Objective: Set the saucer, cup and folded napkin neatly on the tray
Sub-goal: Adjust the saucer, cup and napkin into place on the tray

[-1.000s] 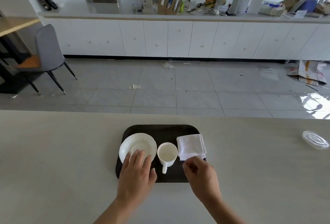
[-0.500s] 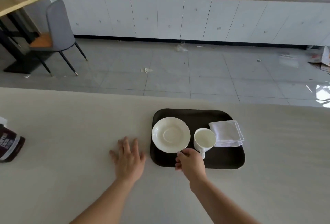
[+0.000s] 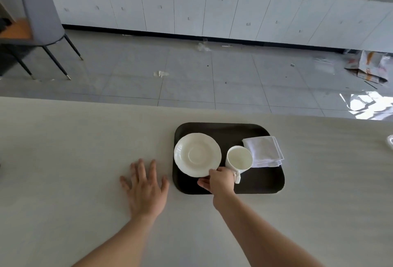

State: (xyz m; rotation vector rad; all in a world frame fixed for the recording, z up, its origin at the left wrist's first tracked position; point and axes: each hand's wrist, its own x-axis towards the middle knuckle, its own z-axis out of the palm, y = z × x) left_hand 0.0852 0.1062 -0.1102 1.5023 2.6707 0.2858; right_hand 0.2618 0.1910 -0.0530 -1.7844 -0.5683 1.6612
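Observation:
A dark tray (image 3: 261,183) lies on the pale table. On its left part rests a white saucer (image 3: 196,154), with a white cup (image 3: 239,158) upright just to the right, its handle pointing toward me. A folded white napkin (image 3: 264,151) sits at the tray's right, behind the cup. My right hand (image 3: 220,180) is over the tray's front, its fingers pinched on the saucer's near right rim, close to the cup handle. My left hand (image 3: 144,188) lies flat on the table left of the tray, fingers spread, holding nothing.
The table's far edge (image 3: 127,102) runs across the view, with tiled floor beyond. A grey chair (image 3: 40,11) stands at the far left. White cabinets (image 3: 212,11) line the back wall. Something clear (image 3: 390,142) peeks in at the table's right edge.
My left hand left the saucer and settled flat on the table left of the tray. My right hand moved from the napkin to the saucer's near rim. The camera tilted down.

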